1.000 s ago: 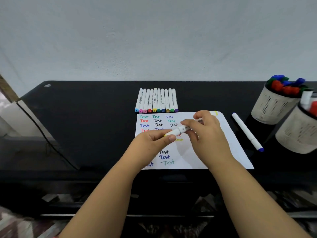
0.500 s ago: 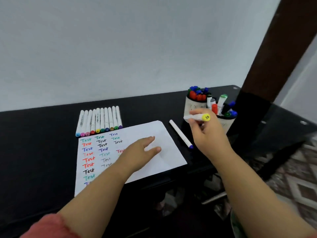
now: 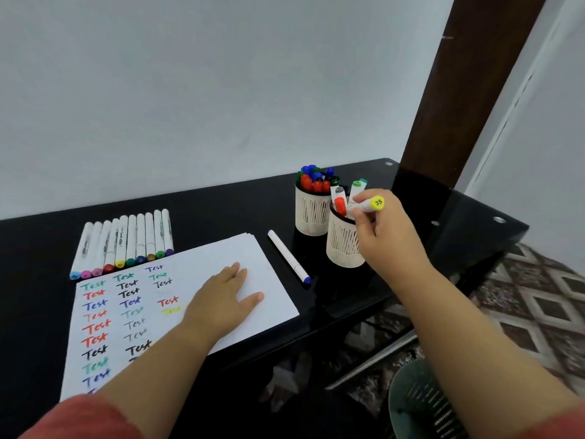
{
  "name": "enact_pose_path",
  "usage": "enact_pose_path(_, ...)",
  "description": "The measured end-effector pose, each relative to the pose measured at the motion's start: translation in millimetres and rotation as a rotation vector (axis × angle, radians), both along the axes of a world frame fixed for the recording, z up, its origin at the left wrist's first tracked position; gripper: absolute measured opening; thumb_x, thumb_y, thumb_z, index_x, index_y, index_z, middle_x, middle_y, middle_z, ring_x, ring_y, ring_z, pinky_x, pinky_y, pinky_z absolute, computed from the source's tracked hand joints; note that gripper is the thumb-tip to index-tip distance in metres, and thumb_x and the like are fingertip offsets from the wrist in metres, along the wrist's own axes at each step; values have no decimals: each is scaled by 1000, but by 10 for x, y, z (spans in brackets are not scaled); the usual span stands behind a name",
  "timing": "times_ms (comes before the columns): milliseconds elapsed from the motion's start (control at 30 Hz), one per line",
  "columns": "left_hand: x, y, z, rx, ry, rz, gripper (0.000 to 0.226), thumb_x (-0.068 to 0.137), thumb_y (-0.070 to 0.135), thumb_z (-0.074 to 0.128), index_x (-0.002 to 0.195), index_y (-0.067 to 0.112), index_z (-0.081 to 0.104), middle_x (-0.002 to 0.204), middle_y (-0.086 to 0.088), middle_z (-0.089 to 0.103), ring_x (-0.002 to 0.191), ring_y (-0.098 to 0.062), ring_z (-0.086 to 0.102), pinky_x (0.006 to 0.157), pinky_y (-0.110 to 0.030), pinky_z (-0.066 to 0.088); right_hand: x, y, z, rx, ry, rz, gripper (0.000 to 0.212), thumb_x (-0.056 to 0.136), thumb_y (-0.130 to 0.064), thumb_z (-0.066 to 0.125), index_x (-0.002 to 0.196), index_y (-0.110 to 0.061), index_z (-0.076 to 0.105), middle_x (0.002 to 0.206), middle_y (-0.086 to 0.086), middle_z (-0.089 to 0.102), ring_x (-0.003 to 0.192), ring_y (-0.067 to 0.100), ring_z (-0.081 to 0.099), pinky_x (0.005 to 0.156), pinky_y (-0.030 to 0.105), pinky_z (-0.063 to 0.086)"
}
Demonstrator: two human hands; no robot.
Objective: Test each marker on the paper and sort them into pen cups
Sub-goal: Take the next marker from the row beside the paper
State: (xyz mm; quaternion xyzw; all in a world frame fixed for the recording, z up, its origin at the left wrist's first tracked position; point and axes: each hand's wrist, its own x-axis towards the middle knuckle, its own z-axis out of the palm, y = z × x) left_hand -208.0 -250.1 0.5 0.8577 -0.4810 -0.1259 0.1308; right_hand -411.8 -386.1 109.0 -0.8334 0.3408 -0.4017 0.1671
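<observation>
Now your right hand (image 3: 384, 236) pinches the marker (image 3: 368, 205) nearly level, directly over the near cup (image 3: 343, 245) by the desk's right edge; your left hand (image 3: 221, 299) lies flat on the paper (image 3: 269, 280).

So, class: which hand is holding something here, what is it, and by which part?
The right hand pinches the yellow-capped marker just below its cap, over the nearer pen cup. The left hand holds nothing; it rests flat on the paper.

We count ten markers in the row (image 3: 123, 245), one loose marker (image 3: 288, 256) lying on the desk (image 3: 44, 236), one yellow-capped marker (image 3: 370, 205), two pen cups (image 3: 311, 213) (image 3: 343, 248), one paper stack (image 3: 253, 280), and two hands (image 3: 218, 305) (image 3: 386, 236).
</observation>
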Motion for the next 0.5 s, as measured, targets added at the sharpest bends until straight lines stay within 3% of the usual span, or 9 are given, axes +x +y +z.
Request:
enact_pose_path(133,-16,4,4,-10,-6,11,68,94,57,34,151,25,15,157,12,4,144,-9,5,115,-29,9,58,-130,-20,33,118,-39,20,98,-26,46,107,-10,52,105,1,54,84,16,55,73,34,50)
enact_pose_path(267,-16,0,2,-17,7,20,68,93,57,34,150,26,15,157,14,4,144,-8,5,116,-29,10,127,-284,4,40,220,-82,25,99,-35,40,101,-12,49,81,-4,44,69,11,44,55,23,31)
enact_pose_path(400,-2,-8,-8,-11,6,27,68,93,59,34,150,27,15,157,14,4,144,-8,5,116,-30,10,200,-397,36,55,338,-132,38,100,-39,35,104,-5,52,95,4,45,84,19,45,66,28,33)
enact_pose_path(500,-1,-9,-9,-2,3,27,68,93,59,33,150,27,14,157,15,3,144,-8,5,116,-31,11,230,-411,34,41,423,-156,36,100,-33,39,116,-3,50,115,9,46,89,19,45,71,29,37)
